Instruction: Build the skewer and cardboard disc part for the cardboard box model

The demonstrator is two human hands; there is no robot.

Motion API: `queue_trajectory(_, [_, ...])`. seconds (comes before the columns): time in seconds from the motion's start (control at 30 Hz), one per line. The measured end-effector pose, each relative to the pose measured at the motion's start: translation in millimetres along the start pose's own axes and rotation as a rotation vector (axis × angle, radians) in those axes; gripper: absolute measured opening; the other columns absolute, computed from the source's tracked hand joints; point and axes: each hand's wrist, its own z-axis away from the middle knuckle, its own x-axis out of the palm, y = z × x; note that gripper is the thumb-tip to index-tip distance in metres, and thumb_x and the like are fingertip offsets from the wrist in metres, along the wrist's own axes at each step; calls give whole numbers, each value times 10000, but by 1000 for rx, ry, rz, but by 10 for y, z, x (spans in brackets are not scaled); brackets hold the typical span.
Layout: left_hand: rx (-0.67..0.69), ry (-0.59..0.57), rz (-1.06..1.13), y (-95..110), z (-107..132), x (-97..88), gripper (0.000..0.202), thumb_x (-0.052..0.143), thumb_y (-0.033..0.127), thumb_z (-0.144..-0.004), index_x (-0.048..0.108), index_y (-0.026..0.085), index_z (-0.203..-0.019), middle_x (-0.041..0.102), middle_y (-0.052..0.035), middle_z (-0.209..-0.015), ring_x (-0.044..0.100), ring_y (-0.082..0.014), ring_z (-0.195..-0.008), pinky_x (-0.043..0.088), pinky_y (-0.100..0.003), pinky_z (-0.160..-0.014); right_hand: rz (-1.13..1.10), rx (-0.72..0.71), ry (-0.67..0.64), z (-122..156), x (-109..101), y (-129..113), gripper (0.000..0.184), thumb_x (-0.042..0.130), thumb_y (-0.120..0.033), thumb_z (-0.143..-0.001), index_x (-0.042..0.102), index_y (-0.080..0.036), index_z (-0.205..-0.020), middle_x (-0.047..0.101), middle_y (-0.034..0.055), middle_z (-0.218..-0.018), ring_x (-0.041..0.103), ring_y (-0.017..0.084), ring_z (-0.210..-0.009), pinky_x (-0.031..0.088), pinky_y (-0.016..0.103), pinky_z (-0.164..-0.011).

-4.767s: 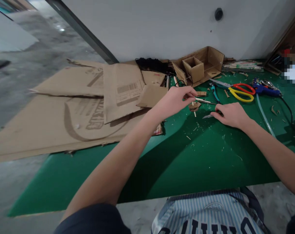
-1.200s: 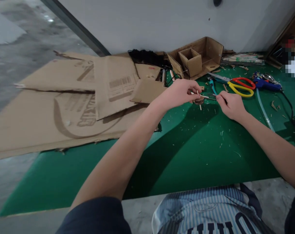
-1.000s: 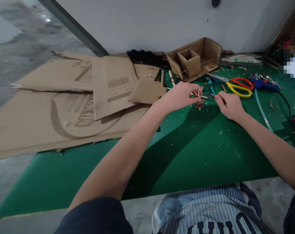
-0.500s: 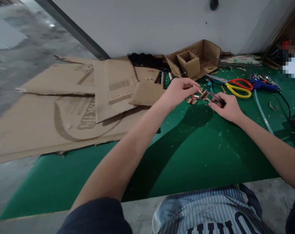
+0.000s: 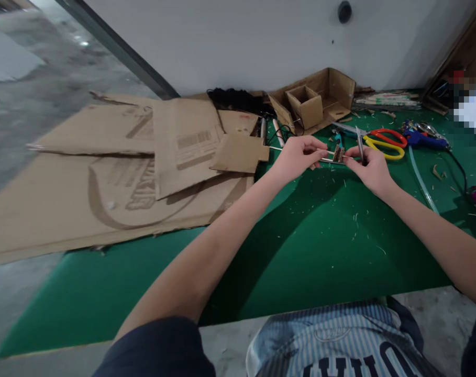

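While hands (image 5: 298, 157) (image 5: 370, 168) pinch it, thin stick (image 5: 327, 152) skewers cardboard (image 5: 339, 153).

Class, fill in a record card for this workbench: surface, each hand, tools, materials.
Surface: green mat
Left hand: pinches a stick
Right hand: holds a blade, fingertips at a cardboard piece on the stick
Tools: scissors, glue gun, right of the hands
Materials: cardboard sheets left; open box behind
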Motion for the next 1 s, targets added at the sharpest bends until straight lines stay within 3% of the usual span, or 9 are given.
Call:
queue_trajectory(0.2, [204,-49,-337,7,40,-24,100,656,129,-916,750,158,-897,768,-30,-827,692,-108,-660,530,-238,-655,-68,12,-27,-4,12,76,239,783,-379,-778,765,-189,-922,726,43,-846,575,152,-707,502,337,-686])
queue_trajectory(0.33, [284,-93,-490,50,76,26,149,625,140,-935,742,170,-847,763,-12,-797,711,-122,-698,514,-254,-712,-80,15,-47,6,8,94,228,786,-345,-792,799,-171,-940,718,50,-832,618,173,-756,527,353,-724])
queue_trajectory(0.57, [265,-125,-517,25,53,-42,110,642,196,-940,712,174,-1022,788,-19,-821,747,-162,-779,515,-266,-726,-110,43,-19,-16,37,86,137,788,-272,-816,808,-179,-915,710,37,-802,633,177,-764,557,401,-790])
queue_trajectory(0.73, [332,-132,-532,-35,29,-56,137,581,145,-951,710,187,-930,772,-11,-815,707,-134,-736,506,-259,-735,-118,36,4,-9,44,90,186,807,-287,-777,819,-174,-923,747,51,-846,647,178,-766,564,397,-792])
queue_trajectory(1.0, [349,-181,-633,57,80,-11,263,512,166,-1000,724,170,-844,761,-49,-826,687,-162,-774,492,-281,-768,-81,27,-26,2,26,114,218,788,-315,-803,822,-170,-962,760,63,-880,672,199,-809,569,386,-777])
